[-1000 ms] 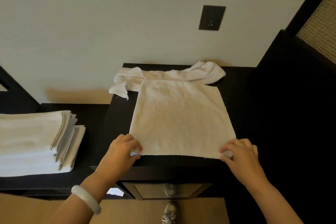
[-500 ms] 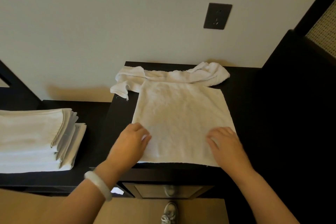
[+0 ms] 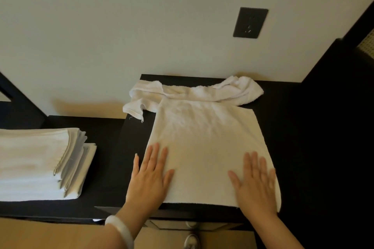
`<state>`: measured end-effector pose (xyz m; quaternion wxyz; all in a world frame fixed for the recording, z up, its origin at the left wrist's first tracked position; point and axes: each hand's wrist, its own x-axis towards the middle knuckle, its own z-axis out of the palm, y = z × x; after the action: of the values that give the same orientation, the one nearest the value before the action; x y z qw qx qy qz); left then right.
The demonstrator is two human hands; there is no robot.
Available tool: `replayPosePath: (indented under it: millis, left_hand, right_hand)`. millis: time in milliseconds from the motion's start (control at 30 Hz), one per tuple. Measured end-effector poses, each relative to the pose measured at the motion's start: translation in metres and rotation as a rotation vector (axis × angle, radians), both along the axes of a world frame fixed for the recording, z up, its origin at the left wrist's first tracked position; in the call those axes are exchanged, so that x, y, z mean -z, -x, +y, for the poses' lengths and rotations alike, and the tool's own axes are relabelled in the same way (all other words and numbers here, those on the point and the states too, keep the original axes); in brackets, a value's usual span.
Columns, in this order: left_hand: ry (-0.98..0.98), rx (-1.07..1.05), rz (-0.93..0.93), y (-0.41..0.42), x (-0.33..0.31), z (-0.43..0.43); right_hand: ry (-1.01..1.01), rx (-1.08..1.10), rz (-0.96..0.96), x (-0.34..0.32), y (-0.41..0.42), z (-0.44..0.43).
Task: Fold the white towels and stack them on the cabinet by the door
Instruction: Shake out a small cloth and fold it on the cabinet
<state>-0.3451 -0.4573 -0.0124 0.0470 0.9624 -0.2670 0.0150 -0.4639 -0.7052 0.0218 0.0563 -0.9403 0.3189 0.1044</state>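
Note:
A white towel (image 3: 204, 143) lies spread flat on the dark cabinet top (image 3: 133, 147). My left hand (image 3: 149, 176) rests palm down on its near left edge, fingers spread. On the near right part of the towel my right hand (image 3: 256, 184) lies flat, fingers apart. Neither hand grips anything. A crumpled white towel (image 3: 194, 92) lies against the wall behind the flat one. A stack of folded white towels (image 3: 40, 161) sits on the lower dark surface at the left.
A dark wall plate (image 3: 250, 22) is on the pale wall above the cabinet. A tall dark panel (image 3: 336, 127) stands at the right. A drawer front and a shoe (image 3: 190, 241) show below the cabinet's front edge.
Both hands let go of the towel's near corners, moved forward onto it and opened flat. The view tilted slightly upward.

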Motion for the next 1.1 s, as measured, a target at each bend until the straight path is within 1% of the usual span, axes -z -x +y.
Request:
replayPosePath:
  millis: [33, 67, 100, 167, 200, 267, 333, 433, 533, 633, 700, 767, 800, 867, 900, 967, 1033, 1100]
  left_hand:
    - [-0.001, -0.002, -0.002, -0.001, -0.002, -0.002]
    - [0.003, 0.010, -0.019, -0.005, -0.004, -0.008]
    - [0.016, 0.035, -0.031, -0.010, -0.007, -0.019]
    - [0.061, 0.105, -0.037, -0.025, -0.017, -0.049]
    - [0.080, 0.134, -0.012, -0.035, -0.020, -0.065]
    - [0.080, 0.152, 0.036, -0.056, -0.022, -0.086]
    - [0.058, 0.126, 0.073, -0.070, -0.017, -0.086]
    - [0.022, 0.083, 0.031, -0.075, -0.007, -0.067]
    - [0.012, 0.011, 0.008, -0.067, -0.004, -0.052]
    - [-0.005, -0.020, 0.019, -0.062, -0.009, -0.055]
    - [0.017, 0.023, 0.022, -0.066, -0.017, -0.070]
    - [0.060, 0.104, 0.031, -0.075, -0.031, -0.096]
    - [0.082, 0.148, 0.030, -0.083, -0.035, -0.109]
    - [0.069, 0.180, 0.041, -0.103, -0.035, -0.128]
    - [0.058, 0.189, 0.041, -0.112, -0.030, -0.132]
    - [0.031, 0.176, 0.044, -0.127, -0.020, -0.128]
    - [0.021, 0.112, 0.077, -0.139, -0.012, -0.115]
    - [0.045, 0.013, 0.060, -0.150, -0.010, -0.102]
  right_hand:
    - [0.009, 0.035, 0.019, -0.004, -0.005, -0.001]
    - [0.005, 0.046, -0.009, -0.008, -0.014, 0.000]
    - [-0.019, 0.015, -0.086, -0.011, -0.027, 0.004]
    - [-0.079, -0.152, -0.279, -0.010, -0.064, 0.016]
    - [-0.111, -0.241, -0.320, -0.006, -0.085, 0.024]
    - [-0.126, -0.360, -0.284, 0.007, -0.115, 0.032]
    - [-0.089, -0.373, -0.234, 0.018, -0.121, 0.026]
    - [-0.012, -0.238, -0.261, 0.027, -0.097, -0.007]
    - [0.026, -0.052, -0.222, 0.024, -0.071, -0.044]
    - [0.089, 0.082, -0.089, 0.008, -0.072, -0.059]
    - [0.051, 0.022, -0.142, -0.004, -0.091, -0.054]
    - [-0.046, -0.168, -0.265, -0.008, -0.121, -0.036]
    - [-0.055, -0.272, -0.280, -0.008, -0.135, -0.026]
    - [-0.121, -0.386, -0.195, 0.000, -0.159, -0.015]
    - [-0.125, -0.408, -0.156, 0.006, -0.167, -0.017]
    - [-0.104, -0.407, -0.166, 0.020, -0.170, -0.035]
    - [-0.090, -0.350, -0.190, 0.021, -0.166, -0.059]
    - [-0.040, -0.250, -0.232, 0.022, -0.162, -0.085]
